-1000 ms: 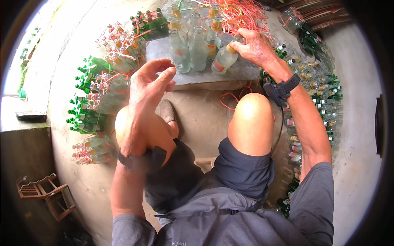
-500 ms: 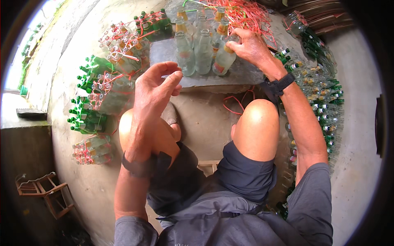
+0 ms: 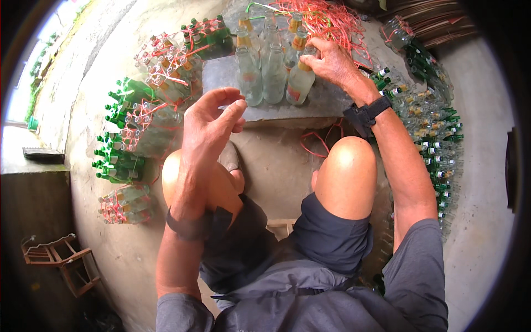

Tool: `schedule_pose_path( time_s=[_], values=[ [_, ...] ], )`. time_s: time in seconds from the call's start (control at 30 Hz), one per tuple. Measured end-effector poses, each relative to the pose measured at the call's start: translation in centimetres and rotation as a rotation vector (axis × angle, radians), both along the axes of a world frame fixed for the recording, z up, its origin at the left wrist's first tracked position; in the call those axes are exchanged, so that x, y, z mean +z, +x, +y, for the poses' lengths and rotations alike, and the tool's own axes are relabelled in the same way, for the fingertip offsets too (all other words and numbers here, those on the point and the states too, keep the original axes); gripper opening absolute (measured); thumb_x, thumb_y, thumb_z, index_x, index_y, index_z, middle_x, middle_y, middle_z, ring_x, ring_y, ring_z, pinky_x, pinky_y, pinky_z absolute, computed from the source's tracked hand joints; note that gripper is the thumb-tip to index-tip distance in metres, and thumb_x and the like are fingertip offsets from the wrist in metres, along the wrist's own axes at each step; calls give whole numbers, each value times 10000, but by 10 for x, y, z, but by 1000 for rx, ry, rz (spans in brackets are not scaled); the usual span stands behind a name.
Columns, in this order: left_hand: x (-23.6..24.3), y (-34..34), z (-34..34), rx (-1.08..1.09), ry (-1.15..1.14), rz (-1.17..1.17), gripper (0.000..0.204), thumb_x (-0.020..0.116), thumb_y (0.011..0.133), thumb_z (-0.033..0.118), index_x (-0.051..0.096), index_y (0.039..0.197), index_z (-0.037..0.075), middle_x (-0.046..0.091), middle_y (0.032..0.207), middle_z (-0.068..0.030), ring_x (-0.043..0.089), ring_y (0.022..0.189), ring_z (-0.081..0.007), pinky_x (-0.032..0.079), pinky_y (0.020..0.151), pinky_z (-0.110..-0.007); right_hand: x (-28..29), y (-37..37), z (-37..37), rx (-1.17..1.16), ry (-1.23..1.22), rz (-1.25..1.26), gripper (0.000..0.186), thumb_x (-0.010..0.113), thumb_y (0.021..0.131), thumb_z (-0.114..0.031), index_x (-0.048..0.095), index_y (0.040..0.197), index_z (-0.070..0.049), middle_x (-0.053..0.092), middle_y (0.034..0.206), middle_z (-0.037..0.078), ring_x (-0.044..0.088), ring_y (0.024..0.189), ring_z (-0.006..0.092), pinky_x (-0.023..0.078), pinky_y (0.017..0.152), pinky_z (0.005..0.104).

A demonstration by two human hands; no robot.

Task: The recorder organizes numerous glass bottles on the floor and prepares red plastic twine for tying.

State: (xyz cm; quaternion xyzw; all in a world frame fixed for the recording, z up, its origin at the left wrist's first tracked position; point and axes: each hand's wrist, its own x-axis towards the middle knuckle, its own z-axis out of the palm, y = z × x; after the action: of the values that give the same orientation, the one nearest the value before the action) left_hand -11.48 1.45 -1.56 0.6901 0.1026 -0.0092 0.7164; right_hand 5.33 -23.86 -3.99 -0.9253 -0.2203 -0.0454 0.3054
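Several clear glass bottles (image 3: 274, 74) stand upright in a close group on a low grey slab (image 3: 218, 72). My right hand (image 3: 332, 63), with thumb and fingers curled, is at the neck of the front right clear glass bottle (image 3: 299, 87), which has an orange neck label. That bottle is nearly upright beside the others. To the left of the group, over the slab's near edge, my left hand (image 3: 213, 116) is raised with its fingers half bent and the thumb apart. I see nothing held in it.
Red plastic strapping (image 3: 334, 27) lies heaped beyond the bottles. Tied bundles of green bottles (image 3: 119, 157) and clear bottles (image 3: 127, 205) line the left side. Many loose bottles (image 3: 437, 138) stand along the right wall. A small wooden stool (image 3: 61, 257) is at lower left.
My right hand has moved slightly left with the bottle, which now stands straighter and closer to the group. My left hand has hardly moved.
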Motion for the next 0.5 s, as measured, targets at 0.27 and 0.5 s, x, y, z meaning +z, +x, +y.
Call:
schedule_pose_path(
  time_s=[0.27, 0.5],
  values=[
    [-1, -1, 0, 4, 13, -20, 359, 699, 902, 149, 624, 1185, -59, 678, 1046, -108, 643, 760, -141, 543, 692, -278, -6, 6, -5, 5, -44, 74, 334, 711, 841, -239, 638, 1100, -41, 530, 633, 20, 503, 601, 107, 418, 564, 314],
    [0, 2, 0, -5, 58, 10, 369, 696, 902, 154, 624, 1195, -58, 680, 1086, -127, 659, 777, -161, 551, 695, -287, -20, 10, -14, 53, 56, 184, 419, 705, 821, -222, 606, 1162, 2, 630, 735, 99, 590, 686, 178, 478, 630, 366]
  ],
)
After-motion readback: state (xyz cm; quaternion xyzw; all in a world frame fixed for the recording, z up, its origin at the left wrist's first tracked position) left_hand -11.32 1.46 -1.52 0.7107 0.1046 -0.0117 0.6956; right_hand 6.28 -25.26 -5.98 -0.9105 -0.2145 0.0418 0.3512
